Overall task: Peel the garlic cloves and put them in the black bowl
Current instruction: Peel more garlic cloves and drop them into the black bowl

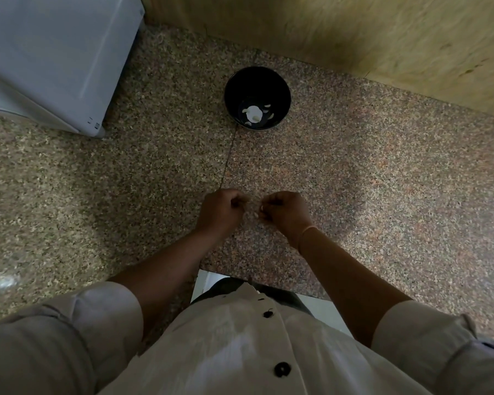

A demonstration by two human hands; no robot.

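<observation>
The black bowl (257, 81) stands on the speckled granite counter, far centre, with several white peeled garlic pieces (253, 113) at its bottom. Nearer to me, both hands hover over the counter close together. My right hand (285, 212) has its fingers curled and pinches a small pale garlic clove (257, 214) at the fingertips. My left hand (221, 210) is curled too, its fingertips pinched together next to the right hand; whether it holds a bit of skin is too blurred to tell.
A white appliance (49, 61) stands at the far left on the counter (382, 172). A wooden wall panel (354, 32) runs along the back and right. A seam in the stone runs from the bowl toward my hands. The counter's near edge is by my shirt.
</observation>
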